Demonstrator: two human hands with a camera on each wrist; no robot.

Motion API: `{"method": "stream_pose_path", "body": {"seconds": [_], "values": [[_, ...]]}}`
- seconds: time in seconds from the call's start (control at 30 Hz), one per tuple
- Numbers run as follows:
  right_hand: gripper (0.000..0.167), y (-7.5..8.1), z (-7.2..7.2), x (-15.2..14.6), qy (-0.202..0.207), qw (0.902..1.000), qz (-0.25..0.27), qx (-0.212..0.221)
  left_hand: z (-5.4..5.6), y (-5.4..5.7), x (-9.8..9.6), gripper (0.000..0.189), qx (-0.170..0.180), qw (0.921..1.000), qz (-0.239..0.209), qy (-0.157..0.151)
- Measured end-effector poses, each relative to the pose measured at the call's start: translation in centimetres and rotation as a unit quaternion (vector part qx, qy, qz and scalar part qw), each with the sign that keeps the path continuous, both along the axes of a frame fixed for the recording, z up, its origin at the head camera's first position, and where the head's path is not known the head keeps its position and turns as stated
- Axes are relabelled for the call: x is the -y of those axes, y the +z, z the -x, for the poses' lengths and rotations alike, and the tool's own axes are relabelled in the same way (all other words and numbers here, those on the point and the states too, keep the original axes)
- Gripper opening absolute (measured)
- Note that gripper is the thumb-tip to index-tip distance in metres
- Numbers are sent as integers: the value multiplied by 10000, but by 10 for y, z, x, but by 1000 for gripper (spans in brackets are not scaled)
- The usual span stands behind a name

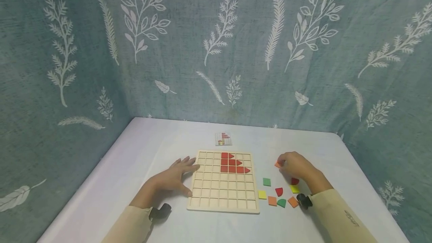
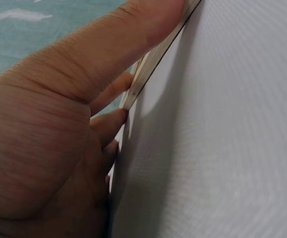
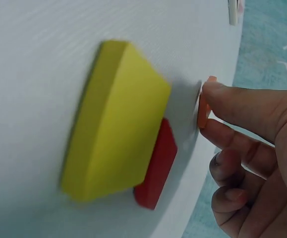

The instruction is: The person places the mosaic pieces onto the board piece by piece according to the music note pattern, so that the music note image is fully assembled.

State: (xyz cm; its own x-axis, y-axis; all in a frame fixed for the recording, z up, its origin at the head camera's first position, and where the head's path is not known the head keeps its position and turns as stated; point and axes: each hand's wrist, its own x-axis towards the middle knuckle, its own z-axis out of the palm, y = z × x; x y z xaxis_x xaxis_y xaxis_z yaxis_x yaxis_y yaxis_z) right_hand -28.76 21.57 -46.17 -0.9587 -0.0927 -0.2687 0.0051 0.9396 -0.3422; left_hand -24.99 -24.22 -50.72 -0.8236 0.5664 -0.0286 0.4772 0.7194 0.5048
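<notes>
A pale wooden grid board (image 1: 216,194) lies flat on the white table. Red squares and triangles (image 1: 232,162) fill cells in three rows near its top edge. My left hand (image 1: 172,178) rests at the board's left side, fingers spread, thumb and fingertips against the edge; the left wrist view shows the thumb (image 2: 133,29) along that edge. To the board's right, my right hand (image 1: 298,166) pinches an orange tile (image 3: 203,110) between thumb and forefinger, low over the table. The other fingers curl into the palm. Most of this tile is hidden by the fingertips in the head view.
Below the right hand lie loose tiles: a green square (image 1: 266,182), yellow ones (image 1: 262,194), orange squares (image 1: 272,201), red quarter-rounds (image 1: 279,191) and a green quarter-round (image 1: 281,203). A small pattern card (image 1: 223,139) lies beyond the board. Leaf-patterned cloth (image 1: 189,66) hangs behind the table.
</notes>
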Motion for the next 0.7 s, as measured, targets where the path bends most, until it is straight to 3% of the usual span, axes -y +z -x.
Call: {"method": "stream_pose_path", "body": {"seconds": [0.1,0.4,0.6,0.7], "values": [[32,-1,1,3,-52,10000,7,6,0,0,-1,112,-12,10000,30,37],[23,1,6,6,363,9988,-213,-252,0,0,0,113,17,10000,52,35],[25,3,6,11,390,9988,-254,-155,1,-1,0,114,11,10000,55,37],[27,3,5,15,510,9980,-149,-343,1,-1,0,114,33,9999,60,82]]}}
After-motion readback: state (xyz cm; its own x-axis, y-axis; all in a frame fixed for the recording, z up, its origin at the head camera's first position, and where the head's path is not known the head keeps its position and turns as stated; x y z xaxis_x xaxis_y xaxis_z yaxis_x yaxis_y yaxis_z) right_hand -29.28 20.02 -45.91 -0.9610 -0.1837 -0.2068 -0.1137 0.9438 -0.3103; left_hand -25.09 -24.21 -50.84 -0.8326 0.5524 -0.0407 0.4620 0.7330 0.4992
